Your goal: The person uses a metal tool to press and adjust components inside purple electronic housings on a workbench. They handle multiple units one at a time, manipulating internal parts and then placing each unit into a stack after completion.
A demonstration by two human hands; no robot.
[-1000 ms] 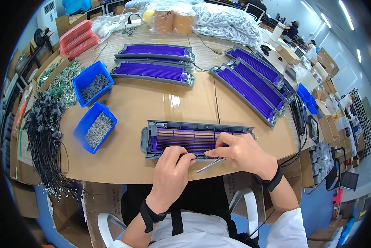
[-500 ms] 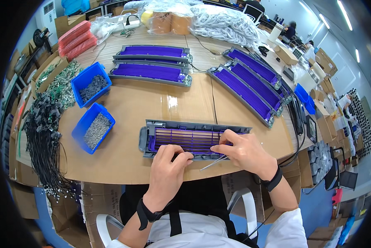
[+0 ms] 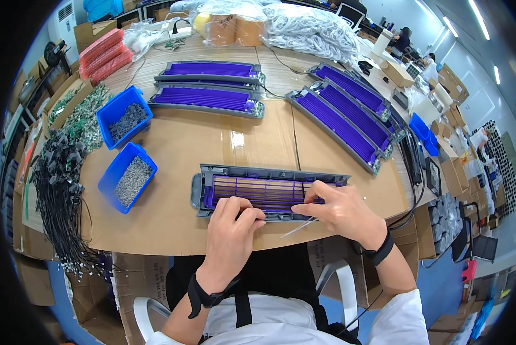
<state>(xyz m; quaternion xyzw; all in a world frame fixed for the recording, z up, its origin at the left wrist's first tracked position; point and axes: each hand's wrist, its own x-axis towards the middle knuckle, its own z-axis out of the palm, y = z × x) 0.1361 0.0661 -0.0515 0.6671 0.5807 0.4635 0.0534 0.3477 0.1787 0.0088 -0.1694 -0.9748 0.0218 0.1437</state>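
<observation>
In front of me a long grey plastic housing (image 3: 269, 171) lies flat, with a purple slatted grille (image 3: 258, 194) inside. Cardboard shows through its slats. My left hand (image 3: 233, 221) rests on the near rim, its thumb and fingers curled and pressed together there; whatever small thing may be between the fingertips is hidden. My right hand (image 3: 341, 213) is over the right part of the housing, thumb and forefinger pinched at the grille. Thin metal tweezers (image 3: 298, 228) stick out from under its fingers, pointing toward the near left.
Two blue bins (image 3: 124, 118) (image 3: 128, 178) of small grey parts stand at left, beside bundled black cables (image 3: 59, 195) and green circuit boards (image 3: 88, 112). More purple-filled housings lie at the back (image 3: 206, 99) and right (image 3: 332, 123). Bagged white cord (image 3: 309, 34) sits far back.
The view has shifted slightly. Both hands keep almost the same place on the housing, and the tweezers have turned only a little in my right hand.
</observation>
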